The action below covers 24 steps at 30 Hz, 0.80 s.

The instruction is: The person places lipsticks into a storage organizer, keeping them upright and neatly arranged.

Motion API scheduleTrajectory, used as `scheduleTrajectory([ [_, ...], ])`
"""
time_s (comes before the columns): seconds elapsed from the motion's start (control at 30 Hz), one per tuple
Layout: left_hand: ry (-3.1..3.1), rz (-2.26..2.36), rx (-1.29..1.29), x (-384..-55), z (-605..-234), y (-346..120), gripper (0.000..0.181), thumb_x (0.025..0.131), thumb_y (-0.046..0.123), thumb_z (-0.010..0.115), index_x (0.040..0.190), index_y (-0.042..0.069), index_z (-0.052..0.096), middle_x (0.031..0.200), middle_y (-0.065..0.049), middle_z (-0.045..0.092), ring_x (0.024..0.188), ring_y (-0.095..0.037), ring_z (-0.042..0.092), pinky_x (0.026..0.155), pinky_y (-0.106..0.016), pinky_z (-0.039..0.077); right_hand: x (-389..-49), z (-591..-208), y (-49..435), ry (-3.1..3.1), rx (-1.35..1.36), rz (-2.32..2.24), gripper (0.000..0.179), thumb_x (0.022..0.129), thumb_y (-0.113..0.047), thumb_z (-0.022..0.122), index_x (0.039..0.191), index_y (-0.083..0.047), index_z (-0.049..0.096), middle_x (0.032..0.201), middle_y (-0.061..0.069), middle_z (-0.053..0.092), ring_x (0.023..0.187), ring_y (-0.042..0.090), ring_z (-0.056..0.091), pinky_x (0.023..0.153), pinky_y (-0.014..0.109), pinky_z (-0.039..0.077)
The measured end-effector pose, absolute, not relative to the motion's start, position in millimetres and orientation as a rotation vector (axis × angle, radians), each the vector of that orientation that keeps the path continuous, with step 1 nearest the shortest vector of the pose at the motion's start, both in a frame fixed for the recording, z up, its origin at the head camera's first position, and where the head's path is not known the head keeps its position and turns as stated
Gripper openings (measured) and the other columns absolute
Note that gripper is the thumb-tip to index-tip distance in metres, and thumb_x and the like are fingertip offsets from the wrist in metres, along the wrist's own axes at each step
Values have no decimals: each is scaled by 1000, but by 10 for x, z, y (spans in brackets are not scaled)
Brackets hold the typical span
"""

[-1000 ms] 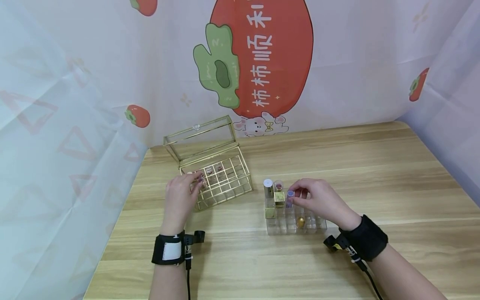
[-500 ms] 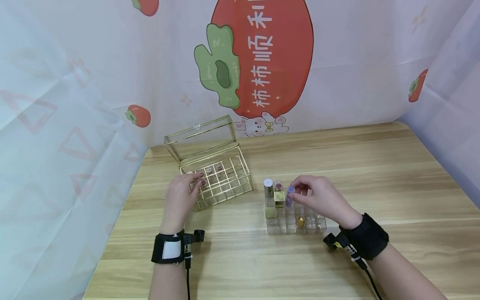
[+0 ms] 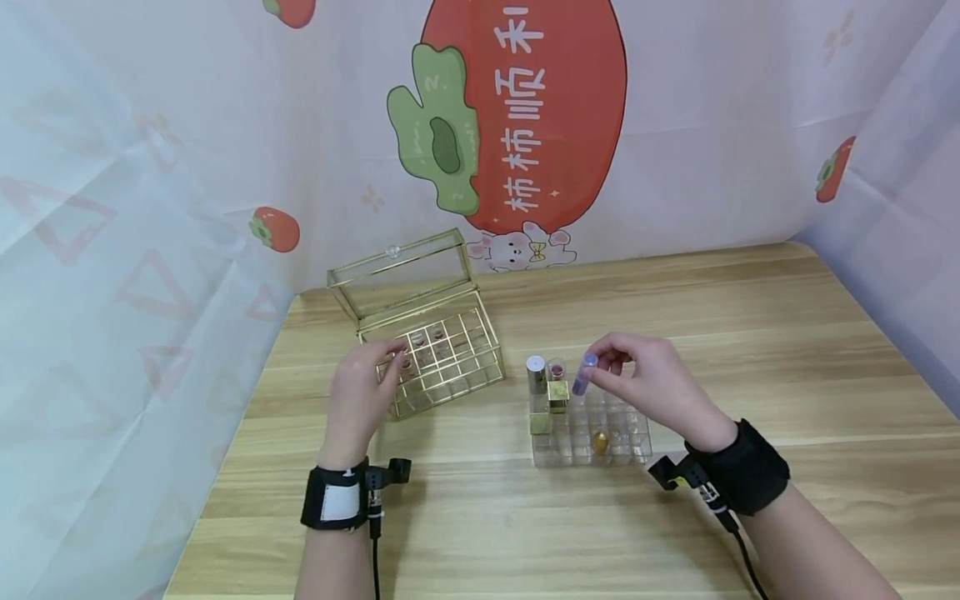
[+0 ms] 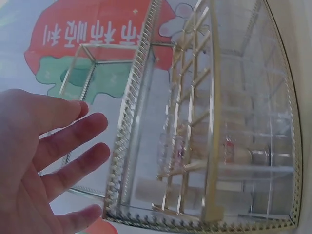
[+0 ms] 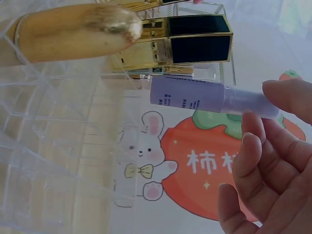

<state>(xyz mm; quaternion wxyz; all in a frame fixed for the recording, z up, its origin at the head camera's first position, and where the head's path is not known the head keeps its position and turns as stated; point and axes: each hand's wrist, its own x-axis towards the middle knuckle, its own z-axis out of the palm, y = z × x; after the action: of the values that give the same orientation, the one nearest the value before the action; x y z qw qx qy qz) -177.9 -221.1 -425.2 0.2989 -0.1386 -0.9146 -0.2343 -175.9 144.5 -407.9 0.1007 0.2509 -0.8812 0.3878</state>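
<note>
My right hand pinches a purple lipstick tube by its end between thumb and fingertips. The tube is tilted and hangs just above the back of the clear acrylic lipstick organizer. My left hand is at the left side of a gold-framed glass box whose lid stands raised. In the left wrist view its fingers are spread and loosely bent, with nothing between them. A few small lipsticks stand in the box's left compartments, partly behind that hand.
In the organizer stand a silver-capped tube, a square gold-capped lipstick, another gold cap and a rounded gold tube. The wooden table meets a printed cloth backdrop behind the box.
My right hand has lifted the purple lipstick tube up out of its organizer slot and tilted it. My left hand has hardly moved beside the glass box.
</note>
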Motion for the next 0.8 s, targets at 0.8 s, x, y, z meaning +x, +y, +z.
scheduleTrajectory([
  [0.8, -2400, -643, -713, -1622, -4065, -1523, 25, 84, 7, 68, 108, 2, 68, 103, -12, 72, 100, -24, 60, 91, -44, 49, -1634, -3818, 1287, -2291, 756, 1243, 18, 79, -10, 75, 96, -8, 69, 80, -3, 66, 75, 4, 55, 65, 25, 46],
])
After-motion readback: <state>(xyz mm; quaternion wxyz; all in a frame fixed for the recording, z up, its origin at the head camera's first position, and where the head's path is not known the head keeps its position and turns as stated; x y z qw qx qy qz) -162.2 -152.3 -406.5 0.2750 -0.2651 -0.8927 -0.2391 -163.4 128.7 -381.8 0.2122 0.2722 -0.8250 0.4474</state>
